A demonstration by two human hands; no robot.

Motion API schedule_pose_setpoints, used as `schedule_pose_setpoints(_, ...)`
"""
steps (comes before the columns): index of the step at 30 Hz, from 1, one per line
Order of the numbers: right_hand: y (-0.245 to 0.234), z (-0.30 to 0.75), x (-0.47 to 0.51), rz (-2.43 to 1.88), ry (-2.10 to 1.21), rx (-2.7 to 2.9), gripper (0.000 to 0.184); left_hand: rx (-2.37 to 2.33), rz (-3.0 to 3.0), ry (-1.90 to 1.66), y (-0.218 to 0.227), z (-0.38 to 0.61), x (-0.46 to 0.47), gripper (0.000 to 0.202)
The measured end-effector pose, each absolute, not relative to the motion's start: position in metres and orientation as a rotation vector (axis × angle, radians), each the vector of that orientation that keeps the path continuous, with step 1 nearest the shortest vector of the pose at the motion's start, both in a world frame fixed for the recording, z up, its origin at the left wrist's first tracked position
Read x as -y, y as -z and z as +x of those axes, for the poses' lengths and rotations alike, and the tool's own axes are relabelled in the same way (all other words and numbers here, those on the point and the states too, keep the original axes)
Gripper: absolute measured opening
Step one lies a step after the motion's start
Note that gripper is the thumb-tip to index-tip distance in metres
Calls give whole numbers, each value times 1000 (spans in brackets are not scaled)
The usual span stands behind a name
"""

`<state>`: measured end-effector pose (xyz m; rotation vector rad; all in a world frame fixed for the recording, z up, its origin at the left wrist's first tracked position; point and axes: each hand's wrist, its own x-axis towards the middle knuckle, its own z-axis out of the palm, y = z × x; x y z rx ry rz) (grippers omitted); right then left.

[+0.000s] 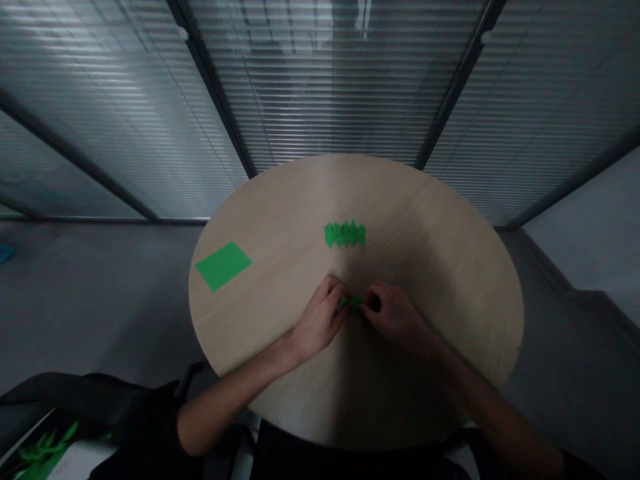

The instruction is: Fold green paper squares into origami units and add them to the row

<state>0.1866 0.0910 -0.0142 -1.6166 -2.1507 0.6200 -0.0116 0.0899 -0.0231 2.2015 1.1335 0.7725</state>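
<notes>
My left hand (320, 320) and right hand (395, 317) pinch a small fold of green paper (353, 302) between their fingertips over the smooth round wooden table (280, 220), with a zigzag pleated strip (345, 234) and a flat sheet (223, 265) lying apart.

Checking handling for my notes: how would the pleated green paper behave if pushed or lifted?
The pleated green paper looks thin, so probably light and floppy. Its folds may spring open when lifted. On the smooth tabletop, it would likely slide.
</notes>
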Motion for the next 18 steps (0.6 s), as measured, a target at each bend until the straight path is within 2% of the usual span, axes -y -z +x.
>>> schedule_pose_setpoints(11, 2, 196, -103, -1696, -824, 2175, 21, -1196, 2290, -680, 21, -26, -94, 6)
schedule_pose_setpoints(18, -2, 201, -111, -1728, -887, 2128, 20, -1128, 2307, -651, 22, -27, -99, 22)
